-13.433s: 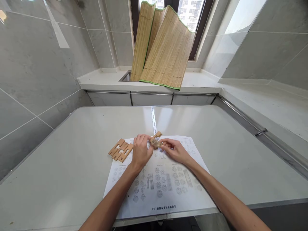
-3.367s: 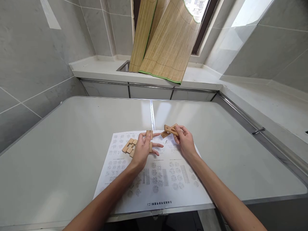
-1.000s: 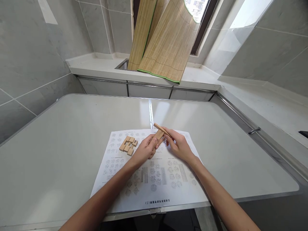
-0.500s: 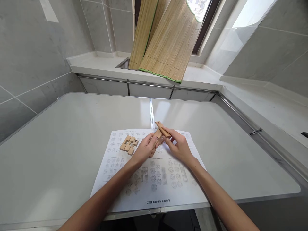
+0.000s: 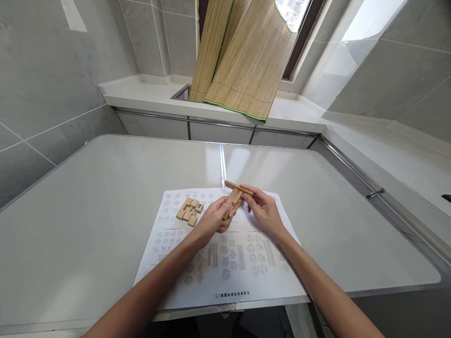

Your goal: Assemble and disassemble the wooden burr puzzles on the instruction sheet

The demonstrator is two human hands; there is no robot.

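Note:
My left hand (image 5: 214, 218) is closed around wooden puzzle pieces (image 5: 234, 196) that point up and to the right. In my right hand (image 5: 262, 205), a long wooden puzzle stick (image 5: 232, 185) is pinched near its right end. That stick lies across the upper end of the pieces in my left hand; whether they interlock I cannot tell. Left of my hands, several notched wooden pieces (image 5: 186, 216) rest on the printed paper, one marked with a dark numeral. My fingers hide part of the held wood.
A large printed sheet (image 5: 225, 281) with small puzzle diagrams lies beneath my hands on a light folding table (image 5: 88, 211). The table's centre seam (image 5: 222, 164) runs away from me. Beyond stands a white counter (image 5: 148, 96) with a bamboo mat (image 5: 246, 65) hanging over it.
The stick in my right hand has turned from a steep slant to a flatter one across the left-hand pieces. My right fingers have shifted slightly right.

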